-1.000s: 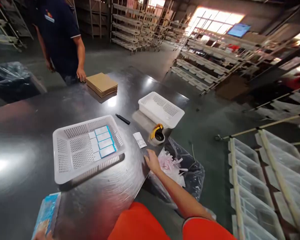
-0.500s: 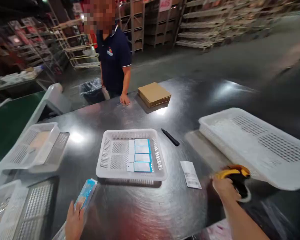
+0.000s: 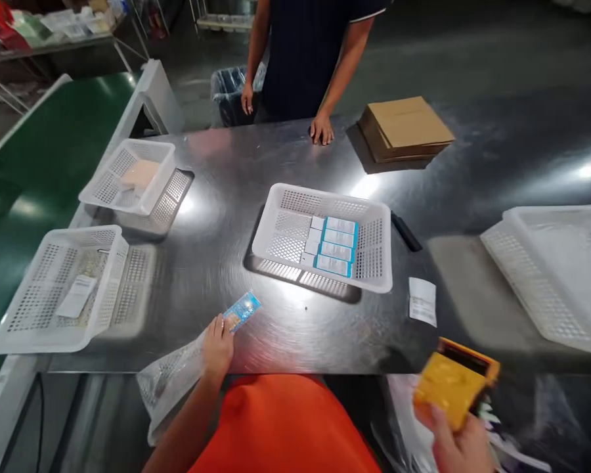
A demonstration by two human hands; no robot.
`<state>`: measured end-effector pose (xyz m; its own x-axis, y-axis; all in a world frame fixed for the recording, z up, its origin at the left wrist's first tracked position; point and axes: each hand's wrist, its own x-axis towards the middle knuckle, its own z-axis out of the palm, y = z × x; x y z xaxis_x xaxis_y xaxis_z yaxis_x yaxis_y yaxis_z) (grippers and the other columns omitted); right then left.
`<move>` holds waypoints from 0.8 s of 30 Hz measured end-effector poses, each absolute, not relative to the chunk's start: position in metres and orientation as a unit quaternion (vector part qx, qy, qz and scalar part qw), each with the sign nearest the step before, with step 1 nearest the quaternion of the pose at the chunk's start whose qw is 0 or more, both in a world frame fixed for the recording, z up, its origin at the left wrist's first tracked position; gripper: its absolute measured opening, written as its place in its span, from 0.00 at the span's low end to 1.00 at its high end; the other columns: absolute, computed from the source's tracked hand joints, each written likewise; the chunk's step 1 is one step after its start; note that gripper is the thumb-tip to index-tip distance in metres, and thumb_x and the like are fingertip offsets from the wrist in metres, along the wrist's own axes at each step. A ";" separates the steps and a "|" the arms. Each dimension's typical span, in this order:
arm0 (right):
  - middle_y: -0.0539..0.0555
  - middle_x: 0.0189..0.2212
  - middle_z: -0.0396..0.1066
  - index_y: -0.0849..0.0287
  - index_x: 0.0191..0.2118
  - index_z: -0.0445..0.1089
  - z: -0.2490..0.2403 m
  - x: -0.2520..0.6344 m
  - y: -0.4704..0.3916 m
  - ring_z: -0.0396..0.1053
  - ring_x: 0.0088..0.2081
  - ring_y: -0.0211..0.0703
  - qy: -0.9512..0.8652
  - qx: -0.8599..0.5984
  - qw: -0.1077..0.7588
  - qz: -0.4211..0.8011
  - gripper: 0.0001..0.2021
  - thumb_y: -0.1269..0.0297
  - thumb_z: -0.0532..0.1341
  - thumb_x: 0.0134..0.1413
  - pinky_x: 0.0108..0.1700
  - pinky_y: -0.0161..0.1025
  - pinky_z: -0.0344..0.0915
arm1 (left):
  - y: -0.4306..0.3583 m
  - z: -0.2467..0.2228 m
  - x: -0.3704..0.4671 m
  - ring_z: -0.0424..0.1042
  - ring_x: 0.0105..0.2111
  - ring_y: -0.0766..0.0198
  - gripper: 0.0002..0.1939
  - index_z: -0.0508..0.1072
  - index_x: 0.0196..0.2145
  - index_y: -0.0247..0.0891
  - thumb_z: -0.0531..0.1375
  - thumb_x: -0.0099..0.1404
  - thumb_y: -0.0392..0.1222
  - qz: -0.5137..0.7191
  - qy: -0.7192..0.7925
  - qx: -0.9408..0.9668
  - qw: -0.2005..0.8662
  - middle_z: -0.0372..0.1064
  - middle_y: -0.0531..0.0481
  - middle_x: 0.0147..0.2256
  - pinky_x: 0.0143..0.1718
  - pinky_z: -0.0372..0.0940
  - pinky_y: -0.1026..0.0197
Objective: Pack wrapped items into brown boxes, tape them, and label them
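My left hand [image 3: 217, 348] grips a long clear plastic packet [image 3: 175, 371] with a blue printed end [image 3: 243, 309], at the table's near edge. What fills the packet's lower part is hard to make out. At the lower right, my right hand [image 3: 458, 440] is closed on a yellow-and-black handheld device [image 3: 453, 381]; blur hides its exact kind. Between and beyond my hands stands a white perforated basket [image 3: 270, 249], with several white-and-blue boxes [image 3: 337, 246] lying in a column inside. A white printed slip [image 3: 422, 302] lies to the basket's right, nearest my right hand.
Two white baskets [image 3: 44, 341] [image 3: 86, 190] stand left, beside a green conveyor [image 3: 44, 151]. A black stick-like tool [image 3: 406, 231] lies by the middle basket. A large white basket [image 3: 526, 276] is at right. Across the metal table, a person [image 3: 308, 59] rests one hand near stacked cardboard [image 3: 408, 128].
The view has tilted down and turned left. My left hand still grips the packet. The yellow device in my right hand has turned, showing a flat yellow face.
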<state>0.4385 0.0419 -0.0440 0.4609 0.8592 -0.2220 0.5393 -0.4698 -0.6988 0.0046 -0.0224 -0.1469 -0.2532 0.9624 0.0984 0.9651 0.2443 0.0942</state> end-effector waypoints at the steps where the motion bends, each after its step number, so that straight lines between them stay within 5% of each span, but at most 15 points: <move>1: 0.61 0.29 0.71 0.52 0.31 0.67 -0.035 0.406 0.035 0.71 0.34 0.61 -0.435 -0.789 0.296 0.319 0.21 0.40 0.61 0.38 0.36 0.56 0.67 | -0.024 -0.146 0.007 0.69 0.53 0.48 0.16 0.71 0.50 0.31 0.53 0.67 0.36 -0.075 -0.790 -0.608 0.008 0.69 0.34 0.53 0.54 0.66 0.47; 7: 0.50 0.20 0.66 0.58 0.27 0.67 -0.009 0.217 0.048 0.63 0.22 0.41 -0.434 -0.633 0.291 0.572 0.22 0.41 0.62 0.41 0.23 0.37 0.61 | -0.017 -0.137 0.009 0.70 0.46 0.48 0.17 0.72 0.51 0.32 0.53 0.68 0.38 -0.102 -0.803 -0.585 -0.039 0.73 0.37 0.42 0.50 0.65 0.44; 13: 0.50 0.18 0.64 0.57 0.23 0.63 -0.025 0.119 0.070 0.60 0.20 0.38 -0.519 -0.595 0.199 0.580 0.23 0.39 0.59 0.43 0.21 0.35 0.58 | -0.015 -0.133 0.008 0.70 0.42 0.51 0.18 0.72 0.53 0.37 0.50 0.69 0.37 -0.128 -0.800 -0.576 -0.111 0.73 0.39 0.41 0.46 0.65 0.48; 20: 0.51 0.18 0.66 0.57 0.23 0.63 -0.049 0.116 0.075 0.63 0.21 0.41 -0.585 -0.606 0.109 0.528 0.22 0.40 0.56 0.44 0.22 0.36 0.57 | -0.013 -0.125 0.010 0.70 0.46 0.51 0.18 0.76 0.39 0.35 0.46 0.69 0.33 -0.152 -0.821 -0.525 -0.163 0.73 0.38 0.42 0.49 0.63 0.51; 24: 0.51 0.19 0.67 0.58 0.24 0.65 -0.053 0.117 0.075 0.64 0.22 0.40 -0.618 -0.607 0.084 0.493 0.21 0.43 0.55 0.49 0.24 0.35 0.57 | -0.003 -0.116 0.010 0.67 0.48 0.49 0.18 0.70 0.49 0.30 0.46 0.68 0.34 -0.140 -0.861 -0.465 -0.153 0.69 0.34 0.48 0.51 0.61 0.48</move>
